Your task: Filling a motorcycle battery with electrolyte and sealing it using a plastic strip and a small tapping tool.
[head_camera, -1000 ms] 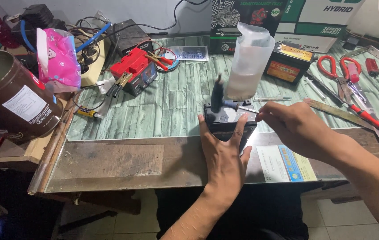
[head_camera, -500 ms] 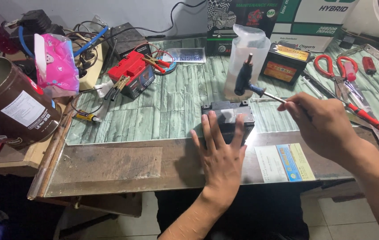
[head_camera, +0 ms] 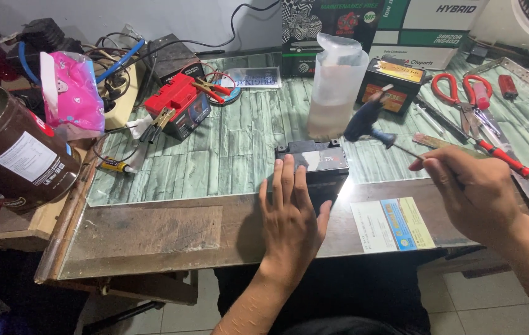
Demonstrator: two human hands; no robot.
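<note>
A small black battery (head_camera: 317, 161) stands near the front of the green-patterned table top (head_camera: 239, 149). My left hand (head_camera: 291, 214) lies flat against its near side, fingers spread. My right hand (head_camera: 470, 192) is off to the right of the battery and holds a screwdriver (head_camera: 373, 129) by its thin shaft, the dark blue handle pointing up and left, blurred, above the table.
A translucent plastic jug (head_camera: 335, 87) stands behind the battery. A red battery with clamps (head_camera: 179, 107) and a pink bag (head_camera: 72, 93) sit at the left, a brown can (head_camera: 10, 155) at the far left. Red scissors (head_camera: 462, 99), another black battery (head_camera: 393, 84) and tools lie right.
My right hand has drawn the screwdriver away from the battery, up and to the right. My left hand has stayed pressed on the battery.
</note>
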